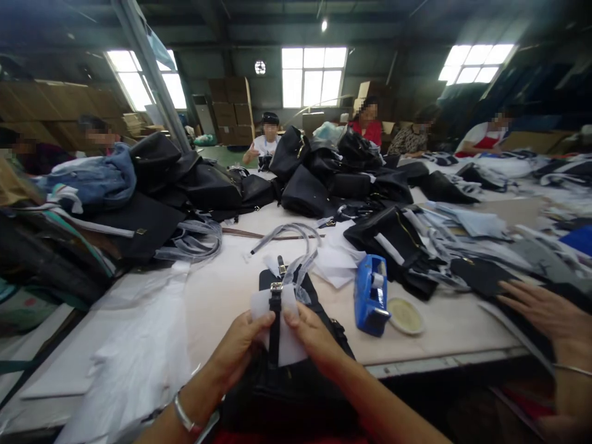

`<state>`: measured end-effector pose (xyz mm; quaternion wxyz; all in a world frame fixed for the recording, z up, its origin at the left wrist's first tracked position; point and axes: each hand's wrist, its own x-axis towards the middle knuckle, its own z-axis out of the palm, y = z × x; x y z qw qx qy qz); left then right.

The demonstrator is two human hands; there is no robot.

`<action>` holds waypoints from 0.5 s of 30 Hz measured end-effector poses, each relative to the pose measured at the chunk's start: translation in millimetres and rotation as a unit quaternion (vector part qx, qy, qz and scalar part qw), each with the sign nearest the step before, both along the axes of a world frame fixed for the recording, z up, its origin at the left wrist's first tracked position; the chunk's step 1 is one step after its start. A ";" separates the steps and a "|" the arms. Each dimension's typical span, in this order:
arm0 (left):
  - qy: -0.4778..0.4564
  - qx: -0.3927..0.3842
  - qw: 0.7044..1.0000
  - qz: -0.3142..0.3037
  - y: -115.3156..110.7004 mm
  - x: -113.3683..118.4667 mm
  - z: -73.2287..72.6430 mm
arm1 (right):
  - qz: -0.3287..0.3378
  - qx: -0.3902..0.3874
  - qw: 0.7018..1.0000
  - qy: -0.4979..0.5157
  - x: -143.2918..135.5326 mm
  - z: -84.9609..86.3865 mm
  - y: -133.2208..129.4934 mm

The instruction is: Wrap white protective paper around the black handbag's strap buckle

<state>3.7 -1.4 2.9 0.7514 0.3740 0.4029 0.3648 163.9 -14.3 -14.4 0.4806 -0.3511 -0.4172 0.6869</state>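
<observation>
Where the black bag (296, 376) lies, left hand (240, 345) and right hand (314, 336) pinching its white wrap (289, 348), apparently around the strap (275, 327)

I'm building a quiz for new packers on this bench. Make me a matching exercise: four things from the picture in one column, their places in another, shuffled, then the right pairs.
Things:
1. white foam sheet
2. blue plastic tape dispenser
3. round pale-yellow dish
4. silver metal bracelet

Places:
A. on the left wrist
B. right of the black bag, standing on the table
C. pinched between left hand and right hand, around the bag's strap
D. flat on the table, just right of the dispenser

Pairs: 1-C, 2-B, 3-D, 4-A
</observation>
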 end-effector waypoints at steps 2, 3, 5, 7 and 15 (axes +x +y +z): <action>-0.019 -0.007 1.000 -0.001 -0.3 4.4 1.0 | -0.053 0.013 0.998 -0.031 -2.3 -2.6 0.9; -0.021 -0.005 1.000 0.003 0.2 6.3 0.9 | -0.085 0.015 0.995 -0.045 -3.6 -4.6 1.6; -0.006 0.003 1.000 0.006 2.8 8.7 0.0 | -0.138 0.016 0.988 -0.067 -6.5 -9.2 2.8; 0.037 0.023 0.999 -0.003 7.1 8.3 -0.8 | -0.167 0.017 0.982 -0.082 -9.6 -13.1 2.7; 0.305 0.281 0.906 -0.082 24.4 -0.7 11.8 | -0.215 0.088 0.950 -0.208 -12.8 -9.1 -10.8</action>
